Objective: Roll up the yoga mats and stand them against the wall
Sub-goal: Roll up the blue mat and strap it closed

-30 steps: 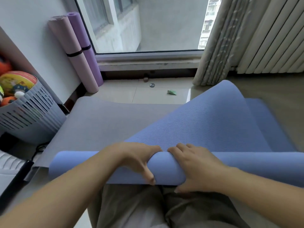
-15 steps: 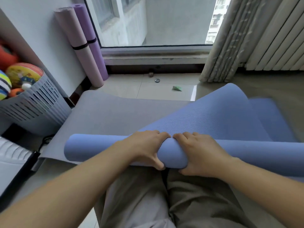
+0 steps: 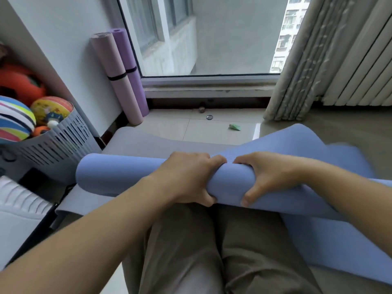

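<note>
1. Rolling is the step in hand: the blue mat roll [image 3: 118,172] lies across the knees, over the grey mat [image 3: 135,141] on the floor, with its loose blue sheet [image 3: 297,143] trailing ahead-right.
2. Left hand [image 3: 186,177] and right hand [image 3: 269,177] both clamp the roll at its middle, side by side. The fingers [image 3: 216,161] curl over the top, thumbs underneath.
3. To do it well, I judge: spread the hands wider, press evenly, keep the wrap tight and the left end flush.
4. The roll sits skewed to the grey mat, so square it up or the end may cone.
5. The pink rolled mat [image 3: 115,77] and purple rolled mat [image 3: 129,60] already stand banded against the wall [image 3: 63,39]. The spot beside them is the likely target.
6. Around: a slotted basket [image 3: 63,143] of balls at left, a curtain [image 3: 297,60] at right, and a green scrap [image 3: 235,127] and small ring [image 3: 209,117] on the tiles.
7. In the way: the basket crowds the roll's left end, and the grey mat beneath may drag along.
</note>
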